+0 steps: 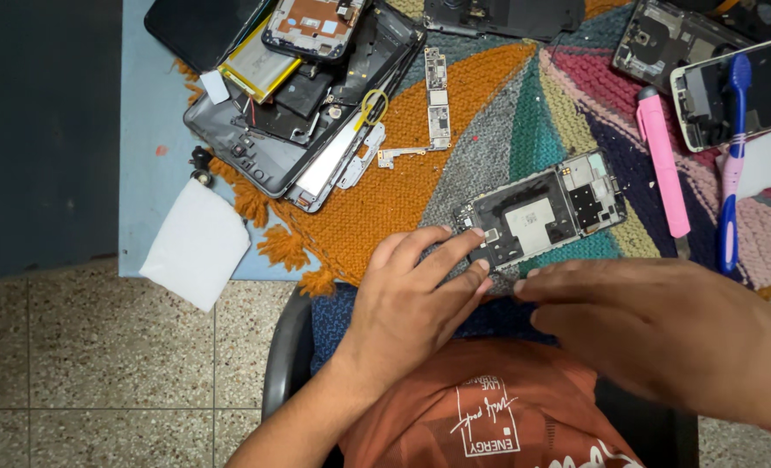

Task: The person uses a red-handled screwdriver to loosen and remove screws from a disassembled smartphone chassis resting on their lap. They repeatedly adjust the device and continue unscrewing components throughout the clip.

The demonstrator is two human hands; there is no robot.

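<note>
I steady the opened phone frame (541, 212) on the knitted mat (403, 186): my left hand (411, 299) lies flat, fingertips touching the frame's near corner, gripping nothing; my right hand (654, 325), just beside, hovers open. Next calls for a careful pinch.

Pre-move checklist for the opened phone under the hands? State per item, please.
1. Phone frame flat on the mat, insides facing up: ok.
2. Left hand fingertips on the frame's near left corner: ok.
3. Right hand contact with the frame: cannot tell; its fingertips are at the near edge.
4. Either hand holding a tool: not ok, both look empty.
5. Pink tool and blue toothbrush lying just right of the frame: ok.
6. Space left of the frame: not ok, loose board and a parts pile lie there.
</note>
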